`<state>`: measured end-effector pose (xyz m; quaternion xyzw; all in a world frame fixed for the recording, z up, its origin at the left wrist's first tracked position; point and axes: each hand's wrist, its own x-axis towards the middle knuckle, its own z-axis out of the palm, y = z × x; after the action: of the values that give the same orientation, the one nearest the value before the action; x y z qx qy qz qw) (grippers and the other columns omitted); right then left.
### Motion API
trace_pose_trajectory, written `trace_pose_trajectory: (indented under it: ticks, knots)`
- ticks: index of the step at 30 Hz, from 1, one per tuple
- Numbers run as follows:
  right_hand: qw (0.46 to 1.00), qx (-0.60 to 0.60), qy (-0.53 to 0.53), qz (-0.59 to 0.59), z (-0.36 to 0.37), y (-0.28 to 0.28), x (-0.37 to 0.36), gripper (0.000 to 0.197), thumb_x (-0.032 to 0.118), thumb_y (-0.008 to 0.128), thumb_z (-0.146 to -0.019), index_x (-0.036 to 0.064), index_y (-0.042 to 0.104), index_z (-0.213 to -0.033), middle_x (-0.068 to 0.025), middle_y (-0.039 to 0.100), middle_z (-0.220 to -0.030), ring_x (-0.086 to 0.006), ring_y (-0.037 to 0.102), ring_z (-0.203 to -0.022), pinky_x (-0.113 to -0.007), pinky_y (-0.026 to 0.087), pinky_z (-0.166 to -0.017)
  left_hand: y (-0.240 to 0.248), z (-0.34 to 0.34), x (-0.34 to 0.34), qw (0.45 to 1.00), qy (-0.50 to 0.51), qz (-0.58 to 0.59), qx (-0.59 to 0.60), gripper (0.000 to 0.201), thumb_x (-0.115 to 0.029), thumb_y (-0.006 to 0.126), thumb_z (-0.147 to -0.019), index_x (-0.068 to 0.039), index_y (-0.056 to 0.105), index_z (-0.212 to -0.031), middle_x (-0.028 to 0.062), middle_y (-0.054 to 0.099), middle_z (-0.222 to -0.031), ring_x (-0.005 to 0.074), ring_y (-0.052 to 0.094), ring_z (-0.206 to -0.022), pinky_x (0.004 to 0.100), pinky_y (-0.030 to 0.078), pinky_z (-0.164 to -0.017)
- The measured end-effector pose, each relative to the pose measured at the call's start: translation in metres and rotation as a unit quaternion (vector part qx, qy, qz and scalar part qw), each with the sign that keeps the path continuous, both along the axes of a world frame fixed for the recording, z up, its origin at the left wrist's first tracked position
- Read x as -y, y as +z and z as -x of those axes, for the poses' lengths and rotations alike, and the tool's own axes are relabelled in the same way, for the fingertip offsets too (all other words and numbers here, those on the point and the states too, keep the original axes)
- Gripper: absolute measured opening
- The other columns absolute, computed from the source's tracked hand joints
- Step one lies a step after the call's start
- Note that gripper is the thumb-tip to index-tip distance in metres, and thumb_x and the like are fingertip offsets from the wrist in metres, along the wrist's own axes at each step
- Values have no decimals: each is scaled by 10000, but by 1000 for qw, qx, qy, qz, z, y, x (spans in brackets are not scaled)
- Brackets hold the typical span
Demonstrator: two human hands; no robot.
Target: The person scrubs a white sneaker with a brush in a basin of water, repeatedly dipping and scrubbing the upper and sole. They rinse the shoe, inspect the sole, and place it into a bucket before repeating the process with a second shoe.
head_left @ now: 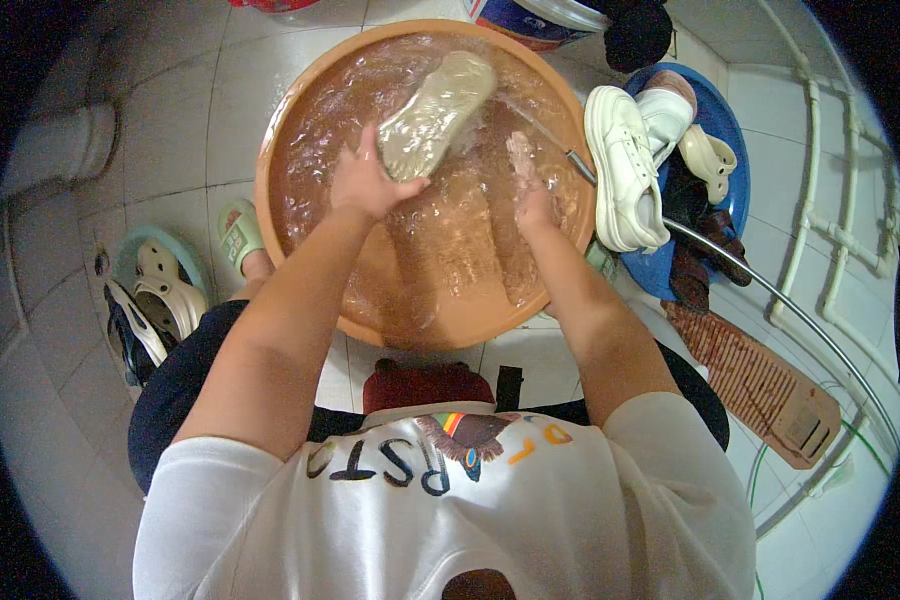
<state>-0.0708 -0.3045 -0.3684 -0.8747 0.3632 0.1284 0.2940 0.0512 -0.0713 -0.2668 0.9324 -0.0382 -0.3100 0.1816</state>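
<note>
A wide orange basin (pixel 270 190) of stirred water stands before me. In it a pale, wet shoe (pixel 436 115) lies at a slant with its smooth sole up. My left hand (pixel 366 182) grips its near end, the thumb on the right side and the fingers on the left. To the right of the shoe and apart from it, my right hand (pixel 532 190) is down in the water. Ripples blur its fingers, so what they do is unclear. A metal hose end (pixel 580 167) pokes over the right rim, a thin stream of water running from it toward the shoe.
White lace-up shoes (pixel 625 170) lean between the basin and a blue tub (pixel 735 180) with a cream clog (pixel 708 160) and dark shoes. A brown washboard (pixel 760 385) lies lower right, past the metal hose (pixel 770 285). More clogs (pixel 168 290) sit at left. White pipes (pixel 812 170) line the right wall.
</note>
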Motion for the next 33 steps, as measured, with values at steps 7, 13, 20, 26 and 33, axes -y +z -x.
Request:
trace_pose_trajectory:
  ticks: [7,13,20,26,33]
  knots:
    - [992,-85,78,-56,3,27,-10,464,166,557,-765,65,438,-1202,-231,566,-1016,-354,553,-936,-390,436,-792,-58,20,-43,980,147,55,-120,1176,-637,665,-560,14,65,-1334,303,367,-1250,408,402,-1141,409,341,-959]
    - [989,33,134,-47,-5,114,-37,545,216,591,-772,156,379,-1271,-199,569,-1028,-372,537,-934,-391,421,-829,-28,38,-26,994,84,-10,70,1179,-538,728,-550,45,71,-1336,289,338,-1273,378,339,-1197,373,313,-990]
    - [941,147,122,280,9,282,91,243,303,620,-718,121,606,-878,-98,623,-742,-288,605,-726,-404,471,-643,-6,32,6,939,164,301,-14,898,-392,726,-604,-9,299,-1296,191,429,-1234,314,472,-1068,390,372,-910]
    - [879,92,3,469,92,413,221,175,229,543,-785,82,585,-870,-118,604,-851,-292,587,-804,-408,473,-648,-3,58,-6,743,266,480,-382,643,-529,523,-769,-86,436,-1227,80,489,-1178,220,459,-1064,333,347,-926]
    - [722,132,-122,668,178,614,295,211,171,432,-819,85,611,-888,-92,519,-1008,-255,467,-985,-369,459,-759,59,82,6,768,288,414,-396,615,-574,488,-758,-140,463,-1192,67,499,-1169,234,482,-1024,411,425,-778]
